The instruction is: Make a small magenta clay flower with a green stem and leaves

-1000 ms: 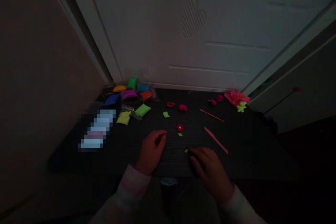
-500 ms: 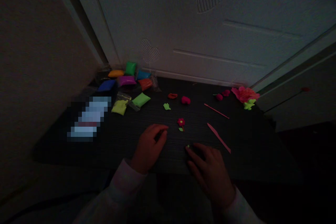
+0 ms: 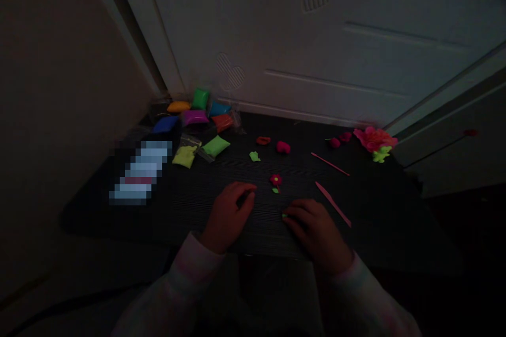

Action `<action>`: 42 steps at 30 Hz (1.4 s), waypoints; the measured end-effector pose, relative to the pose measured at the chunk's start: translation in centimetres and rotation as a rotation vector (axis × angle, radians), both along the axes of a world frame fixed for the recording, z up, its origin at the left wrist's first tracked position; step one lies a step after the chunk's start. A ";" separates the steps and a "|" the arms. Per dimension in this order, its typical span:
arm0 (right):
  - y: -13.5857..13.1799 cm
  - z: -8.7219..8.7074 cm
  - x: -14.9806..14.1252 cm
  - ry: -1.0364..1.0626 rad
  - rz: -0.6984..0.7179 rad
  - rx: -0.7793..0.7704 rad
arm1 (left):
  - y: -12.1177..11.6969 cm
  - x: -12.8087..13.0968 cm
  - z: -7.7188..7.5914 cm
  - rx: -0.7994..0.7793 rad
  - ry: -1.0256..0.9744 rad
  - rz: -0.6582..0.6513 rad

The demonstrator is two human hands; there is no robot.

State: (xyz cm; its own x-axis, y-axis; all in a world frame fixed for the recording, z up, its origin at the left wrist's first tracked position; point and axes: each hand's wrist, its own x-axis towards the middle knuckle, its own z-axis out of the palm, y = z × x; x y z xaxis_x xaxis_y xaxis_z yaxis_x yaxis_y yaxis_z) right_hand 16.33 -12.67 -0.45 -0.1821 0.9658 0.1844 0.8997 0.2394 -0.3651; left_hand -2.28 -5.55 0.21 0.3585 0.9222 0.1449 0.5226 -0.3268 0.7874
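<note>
My right hand (image 3: 318, 231) pinches a tiny piece of light green clay (image 3: 284, 215) between thumb and fingertips, low over the dark tabletop. To its left, my left hand (image 3: 230, 216) rests on the table with fingers curved and the thumb slightly apart; nothing shows between them. Between and beyond the hands lies a small red clay flower (image 3: 275, 179) with a yellow-green centre, a short stem and a green leaf (image 3: 275, 190). A pink clay knife (image 3: 333, 204) lies right of my right hand, and a thin pink modelling stick (image 3: 330, 164) lies behind it.
Several coloured clay packets (image 3: 195, 117) are heaped at the back left, beside a lit, blurred phone screen (image 3: 140, 174). Lumps of pink clay (image 3: 283, 147), red clay (image 3: 263, 140) and green clay (image 3: 254, 156) lie behind the flower. A pink ruffled flower (image 3: 375, 138) sits at the back right, before a white door.
My right hand's fingers have closed onto the small green clay piece, where the index finger was touching it before. My left hand stays nearly as it was; the view has shifted slightly.
</note>
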 end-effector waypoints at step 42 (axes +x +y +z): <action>-2.6 -0.4 1.0 -0.077 0.075 0.159 | 0.1 0.0 -0.5 0.067 0.049 -0.032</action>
State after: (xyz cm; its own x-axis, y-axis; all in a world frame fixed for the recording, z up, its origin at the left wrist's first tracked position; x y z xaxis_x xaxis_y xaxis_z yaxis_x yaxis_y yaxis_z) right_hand 17.38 -15.30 -0.83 -0.2723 0.9087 0.3164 0.9007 0.3564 -0.2485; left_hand -2.23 -5.49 -0.30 0.3955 0.8991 0.1876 0.5490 -0.3952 0.7365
